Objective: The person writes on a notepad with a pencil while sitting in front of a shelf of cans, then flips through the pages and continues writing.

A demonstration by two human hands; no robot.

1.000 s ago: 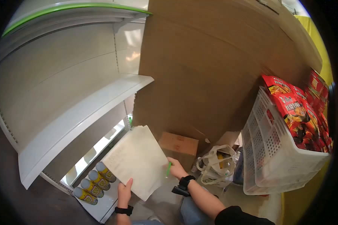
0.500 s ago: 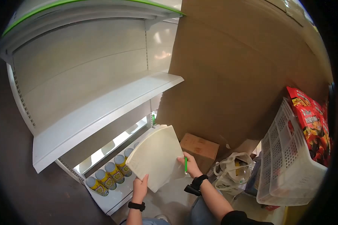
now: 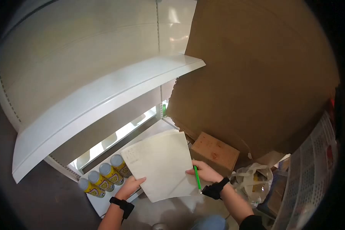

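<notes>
The left hand [image 3: 130, 187], thumb on top, grips the near left side of the paper [image 3: 163, 165]; the right hand [image 3: 205, 172], closed at its right edge, also holds a green pencil [image 3: 197, 178]. The paper slants away from both hands toward the lower shelf [image 3: 143, 134], its far left corner beside the cans [image 3: 113, 173].

Head-worn view, facing forward and down

From above the hands, it looks close over the paper [image 3: 159, 166] toward shelving [image 3: 103, 92] and cardboard [image 3: 253, 76].
</notes>
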